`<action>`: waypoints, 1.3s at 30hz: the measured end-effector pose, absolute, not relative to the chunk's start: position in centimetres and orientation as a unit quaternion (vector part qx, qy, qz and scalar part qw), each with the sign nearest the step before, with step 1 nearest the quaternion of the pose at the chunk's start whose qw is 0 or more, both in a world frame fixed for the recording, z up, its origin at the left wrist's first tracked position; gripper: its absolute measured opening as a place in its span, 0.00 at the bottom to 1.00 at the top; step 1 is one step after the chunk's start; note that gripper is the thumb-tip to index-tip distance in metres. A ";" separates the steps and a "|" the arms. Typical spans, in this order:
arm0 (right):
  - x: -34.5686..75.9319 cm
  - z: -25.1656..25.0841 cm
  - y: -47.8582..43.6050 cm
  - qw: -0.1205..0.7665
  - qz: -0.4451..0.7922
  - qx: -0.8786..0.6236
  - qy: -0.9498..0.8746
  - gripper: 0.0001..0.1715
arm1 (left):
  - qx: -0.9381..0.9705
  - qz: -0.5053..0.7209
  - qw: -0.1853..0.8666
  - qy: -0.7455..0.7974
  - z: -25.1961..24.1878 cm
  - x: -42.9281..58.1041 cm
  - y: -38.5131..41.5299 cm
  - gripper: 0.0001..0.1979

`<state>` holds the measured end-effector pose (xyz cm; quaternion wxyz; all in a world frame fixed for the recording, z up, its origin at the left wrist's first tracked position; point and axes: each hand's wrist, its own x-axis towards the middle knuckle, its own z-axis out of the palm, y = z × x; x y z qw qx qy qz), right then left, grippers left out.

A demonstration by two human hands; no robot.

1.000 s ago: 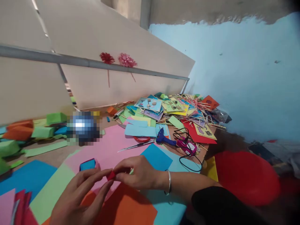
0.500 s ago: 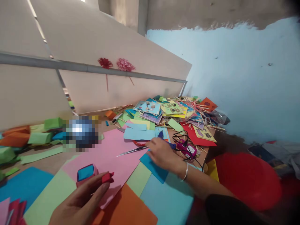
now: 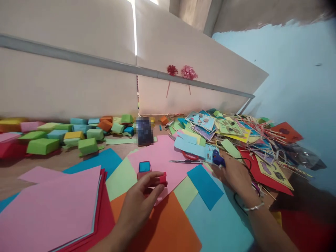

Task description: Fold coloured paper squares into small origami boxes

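My left hand point(image 3: 143, 199) pinches a small red folded paper piece point(image 3: 163, 179) between thumb and fingers. Just behind it on the pink sheet point(image 3: 157, 150) sits a small paper box point(image 3: 144, 169), red with a blue top. My right hand point(image 3: 232, 175) is closed around a dark blue glue gun point(image 3: 217, 158), its nozzle end pointing away from the palm and its grip mostly hidden. A black cord point(image 3: 244, 160) loops by the wrist. Scissors with thin metal blades point(image 3: 185, 161) lie between the hands, near a red curved handle point(image 3: 190, 156).
Folded paper boxes point(image 3: 43, 146) in several colours line the back left. A stack of pink and red sheets point(image 3: 52, 206) lies front left. Picture cards point(image 3: 201, 120) and sticks pile up at the back right. A pale partition point(image 3: 68, 84) stands behind, with two paper flowers point(image 3: 189, 72).
The view has swung left. My right hand has moved from beside the scissors onto the glue gun and taken hold of it. My left hand still pinches the red piece.
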<state>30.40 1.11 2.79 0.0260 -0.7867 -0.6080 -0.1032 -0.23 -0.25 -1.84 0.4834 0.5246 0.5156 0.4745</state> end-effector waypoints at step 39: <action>22.0 2.6 -5.2 0.266 0.264 -0.543 -0.751 0.26 | 0.760 0.466 0.228 0.391 -2.1 -1.2 0.4 0.14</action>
